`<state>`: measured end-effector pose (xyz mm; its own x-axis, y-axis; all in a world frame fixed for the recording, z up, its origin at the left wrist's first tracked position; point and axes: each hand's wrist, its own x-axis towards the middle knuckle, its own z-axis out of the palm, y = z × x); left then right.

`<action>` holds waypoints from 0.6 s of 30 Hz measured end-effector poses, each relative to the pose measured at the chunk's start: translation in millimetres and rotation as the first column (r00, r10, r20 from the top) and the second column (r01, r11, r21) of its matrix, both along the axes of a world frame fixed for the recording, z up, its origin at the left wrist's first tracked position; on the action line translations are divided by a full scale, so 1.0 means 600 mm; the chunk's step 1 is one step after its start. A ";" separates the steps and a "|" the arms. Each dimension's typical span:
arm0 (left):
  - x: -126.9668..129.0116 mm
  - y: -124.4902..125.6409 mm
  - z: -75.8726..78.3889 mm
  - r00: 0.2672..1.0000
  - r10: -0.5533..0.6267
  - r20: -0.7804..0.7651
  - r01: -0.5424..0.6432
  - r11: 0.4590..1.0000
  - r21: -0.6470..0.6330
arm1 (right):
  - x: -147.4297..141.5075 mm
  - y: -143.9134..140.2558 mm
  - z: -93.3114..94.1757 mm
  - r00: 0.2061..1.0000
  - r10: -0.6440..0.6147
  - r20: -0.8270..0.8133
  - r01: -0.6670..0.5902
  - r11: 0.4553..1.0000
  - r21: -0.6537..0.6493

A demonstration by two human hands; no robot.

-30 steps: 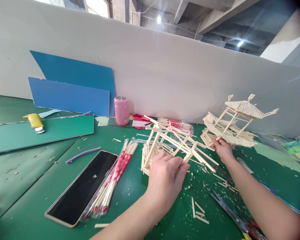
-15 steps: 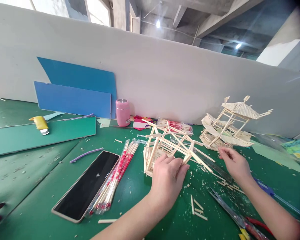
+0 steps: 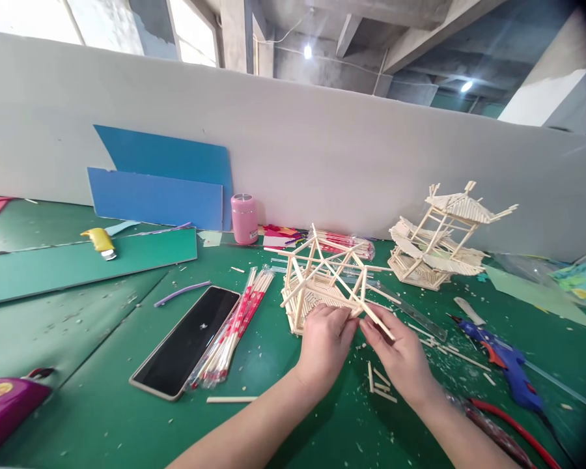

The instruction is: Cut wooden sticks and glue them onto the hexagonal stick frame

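A small pavilion-like frame of thin wooden sticks (image 3: 317, 294) stands in front of me, with a slatted base, corner posts and crossed sticks on top. My left hand (image 3: 322, 345) is closed on its near side, thumb and fingers pinching the lower bar at the near corner. Close beside it, my right hand (image 3: 400, 355) has its fingers closed at the same corner, where a stick slants out over them. The fingertips hide exactly what they pinch. Several short stick pieces (image 3: 381, 384) lie on the green table just below the hands.
A finished-looking stick pavilion (image 3: 452, 225) stands at the back right. On the right lie a blue glue gun (image 3: 510, 368) and a red-handled tool (image 3: 512, 430). On the left are a phone (image 3: 188, 342), bagged sticks (image 3: 234, 332), a yellow cutter (image 3: 99, 241) and a pink flask (image 3: 244, 220).
My right hand has come left from near the back pavilion to the frame's near corner. The stick frame has turned and sits more level. The glue gun shows more fully; the scissors blades are hidden.
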<state>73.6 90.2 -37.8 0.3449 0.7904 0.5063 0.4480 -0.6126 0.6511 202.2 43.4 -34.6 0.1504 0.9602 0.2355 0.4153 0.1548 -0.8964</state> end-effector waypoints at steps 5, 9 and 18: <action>-0.037 -0.031 0.000 1.000 -0.004 -0.001 0.004 1.000 -0.014 | -0.019 0.004 -0.010 1.000 0.008 -0.017 -0.007 0.999 0.036; -0.095 -0.050 -0.001 1.000 -0.002 -0.017 0.002 1.000 -0.023 | -0.022 0.003 -0.018 0.999 -0.009 -0.036 0.010 0.999 0.047; -0.145 0.003 0.009 0.986 0.165 0.023 -0.163 0.983 -0.079 | -0.029 0.009 -0.022 0.997 -0.029 -0.069 0.037 0.993 0.109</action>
<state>-13.4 91.8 -32.5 0.1933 0.8717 0.4504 0.5183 -0.4805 0.7075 184.7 48.6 -47.9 0.2006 0.9233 0.3275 0.3610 0.2411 -0.9009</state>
